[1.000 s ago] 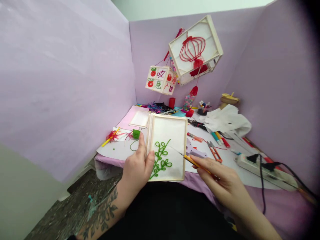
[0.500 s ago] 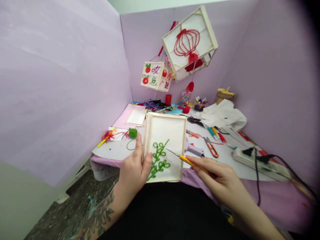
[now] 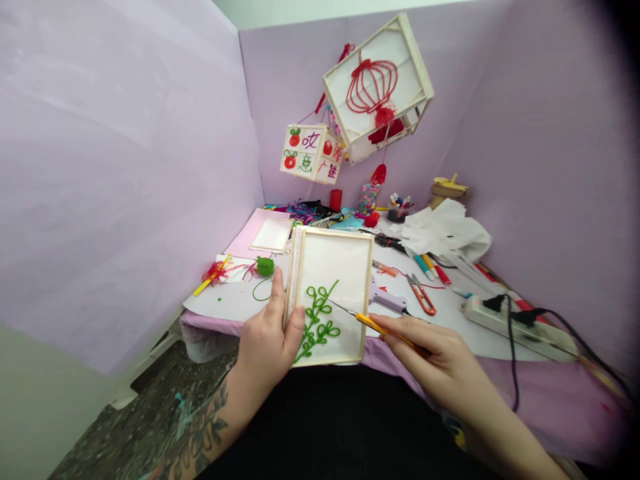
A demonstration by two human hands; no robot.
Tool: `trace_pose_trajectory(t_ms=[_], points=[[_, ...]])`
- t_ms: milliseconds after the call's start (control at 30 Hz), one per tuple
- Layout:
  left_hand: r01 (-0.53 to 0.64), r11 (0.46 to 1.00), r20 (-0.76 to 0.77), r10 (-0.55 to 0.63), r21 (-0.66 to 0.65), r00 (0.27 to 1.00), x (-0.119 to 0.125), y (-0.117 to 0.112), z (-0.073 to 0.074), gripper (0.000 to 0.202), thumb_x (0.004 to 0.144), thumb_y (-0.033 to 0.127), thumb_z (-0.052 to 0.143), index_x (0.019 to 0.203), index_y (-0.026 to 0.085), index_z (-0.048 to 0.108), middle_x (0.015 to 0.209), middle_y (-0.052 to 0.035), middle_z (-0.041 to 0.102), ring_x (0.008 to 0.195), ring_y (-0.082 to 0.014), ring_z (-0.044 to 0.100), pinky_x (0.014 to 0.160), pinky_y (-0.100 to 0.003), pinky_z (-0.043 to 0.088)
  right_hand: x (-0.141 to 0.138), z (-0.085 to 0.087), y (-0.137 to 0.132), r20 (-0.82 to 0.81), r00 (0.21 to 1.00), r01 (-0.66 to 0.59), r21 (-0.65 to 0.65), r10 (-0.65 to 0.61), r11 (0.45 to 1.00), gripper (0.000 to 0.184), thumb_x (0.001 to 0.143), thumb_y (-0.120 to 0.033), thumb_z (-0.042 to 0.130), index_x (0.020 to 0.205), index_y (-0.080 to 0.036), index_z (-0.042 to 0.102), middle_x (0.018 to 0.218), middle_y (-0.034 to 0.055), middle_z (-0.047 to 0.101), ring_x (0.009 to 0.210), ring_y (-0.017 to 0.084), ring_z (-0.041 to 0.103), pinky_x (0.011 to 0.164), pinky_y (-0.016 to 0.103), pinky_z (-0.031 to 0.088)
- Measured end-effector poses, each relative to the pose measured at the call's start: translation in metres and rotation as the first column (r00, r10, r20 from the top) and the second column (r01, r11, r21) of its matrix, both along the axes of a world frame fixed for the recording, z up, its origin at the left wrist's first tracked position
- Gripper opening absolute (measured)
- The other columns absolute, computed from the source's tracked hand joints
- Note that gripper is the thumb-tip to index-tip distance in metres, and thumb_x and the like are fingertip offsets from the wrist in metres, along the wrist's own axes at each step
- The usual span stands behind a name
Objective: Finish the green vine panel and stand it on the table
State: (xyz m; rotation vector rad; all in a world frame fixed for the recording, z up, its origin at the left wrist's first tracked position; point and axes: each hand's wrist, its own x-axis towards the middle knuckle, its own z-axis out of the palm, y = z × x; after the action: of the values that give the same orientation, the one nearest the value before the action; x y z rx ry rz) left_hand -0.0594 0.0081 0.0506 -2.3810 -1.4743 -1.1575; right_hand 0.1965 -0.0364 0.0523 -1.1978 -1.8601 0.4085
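Note:
My left hand (image 3: pixel 270 337) grips a wooden-framed white panel (image 3: pixel 340 263) by its left side, thumb on the front and index finger pointing up. Green yarn (image 3: pixel 316 317), looped into a leafy sprig, lies on the panel's lower left. Between the thumb and fingers of my right hand (image 3: pixel 430 343) is a slim tool with a yellow-orange handle (image 3: pixel 370 324) and a thin pointed metal shaft. Its tip is over the panel beside the sprig's upper loops; whether it touches cannot be told. A green ball of yarn (image 3: pixel 265 267) sits left of the panel, with a loose strand.
Right of the panel lie a lilac glue gun (image 3: pixel 389 299), orange-handled thread snips (image 3: pixel 421 295) and a power strip (image 3: pixel 520 328) with black cords. Two decorated lanterns, one large (image 3: pixel 377 87) and one small (image 3: pixel 313 153), hang above the table. Crumpled white material (image 3: pixel 445 230) lies at back right.
The tip of the yellow-handled tool has shifted slightly left and down over the panel, along with my right hand. My left hand and the panel stay nearly still.

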Motion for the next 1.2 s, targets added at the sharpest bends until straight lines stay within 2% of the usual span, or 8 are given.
trace_pose_trajectory(t_ms=[267, 467, 633, 767, 1200], points=[[0.009, 1.0, 0.004, -0.009, -0.011, 1.0, 0.0, 0.0, 0.0, 0.065, 0.099, 0.037, 0.037, 0.153, 0.006, 0.017, 0.06, 0.0033, 0.057, 0.049, -0.0132, 0.056, 0.054, -0.023, 0.047, -0.001, 0.001, 0.001, 0.005, 1.0, -0.001, -0.012, 0.001, 1.0, 0.032, 0.09, -0.022, 0.054, 0.115, -0.029, 0.072, 0.081, 0.0021, 0.074, 0.066, 0.015, 0.068, 0.057, 0.025, 0.053], [0.017, 0.999, 0.004, -0.017, 0.031, 1.0, 0.0, 0.0, -0.001, 0.065, 0.099, 0.036, 0.038, 0.152, 0.004, 0.019, 0.058, 0.0036, 0.056, 0.046, -0.0125, 0.053, 0.051, -0.022, 0.045, -0.003, 0.003, 0.002, 0.005, 1.0, 0.008, -0.019, -0.008, 1.0, 0.032, 0.09, -0.023, 0.053, 0.115, -0.027, 0.073, 0.076, 0.0023, 0.073, 0.063, 0.015, 0.067, 0.056, 0.025, 0.052], [0.011, 0.998, -0.003, -0.01, 0.061, 1.0, 0.0, 0.001, -0.001, 0.064, 0.099, 0.036, 0.038, 0.151, 0.003, 0.022, 0.056, 0.0051, 0.053, 0.045, -0.0119, 0.052, 0.051, -0.022, 0.045, -0.003, 0.003, 0.002, 0.008, 1.0, 0.017, -0.035, -0.016, 0.999, 0.031, 0.091, -0.023, 0.053, 0.114, -0.024, 0.073, 0.08, 0.0044, 0.074, 0.067, 0.016, 0.068, 0.059, 0.024, 0.053], [0.021, 0.996, -0.013, -0.02, 0.084, 1.0, 0.001, 0.001, 0.0, 0.063, 0.1, 0.036, 0.037, 0.15, 0.001, 0.022, 0.055, 0.0051, 0.052, 0.046, -0.0122, 0.053, 0.05, -0.022, 0.044, -0.002, 0.001, 0.002, 0.003, 1.0, 0.009, -0.029, -0.009, 1.0, 0.032, 0.091, -0.02, 0.053, 0.116, -0.024, 0.072, 0.08, 0.0034, 0.074, 0.068, 0.015, 0.068, 0.06, 0.023, 0.053], [0.017, 0.999, 0.003, -0.017, 0.045, 1.0, -0.001, 0.0, 0.0, 0.064, 0.1, 0.036, 0.036, 0.153, 0.004, 0.018, 0.062, 0.0016, 0.06, 0.046, -0.0119, 0.054, 0.051, -0.021, 0.045, 0.005, -0.01, 0.005, -0.008, 1.0, -0.029, -0.005, 0.029, 1.0, 0.033, 0.091, -0.02, 0.055, 0.119, -0.025, 0.071, 0.089, 0.0048, 0.072, 0.074, 0.016, 0.068, 0.061, 0.025, 0.053]])
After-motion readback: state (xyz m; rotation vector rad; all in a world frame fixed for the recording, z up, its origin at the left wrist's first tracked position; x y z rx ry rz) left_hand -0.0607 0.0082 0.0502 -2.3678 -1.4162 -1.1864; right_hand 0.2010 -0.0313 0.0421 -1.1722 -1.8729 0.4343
